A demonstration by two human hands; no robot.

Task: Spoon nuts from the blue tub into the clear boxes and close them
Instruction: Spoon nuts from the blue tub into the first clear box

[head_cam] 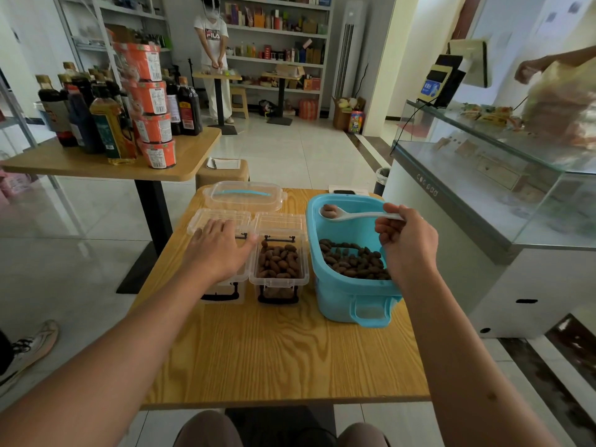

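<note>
White spoon (pixel 354 215) with nuts (pixel 329 210) is pinched over the blue tub (pixel 342 295) by the right hand (pixel 408 240); the left hand (pixel 219 246), fingers spread flat, is laid on a clear box (pixel 225 285).

Bare table (pixel 277 359) near edge free; clear boxes (pixel 279 269), blue tub (pixel 348 295) crowd far half

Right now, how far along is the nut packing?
One clear box looks filled but its lid is open. The right hand holds a spoon of nuts over the blue tub. The left hand rests on the other box. Closing remains.
</note>
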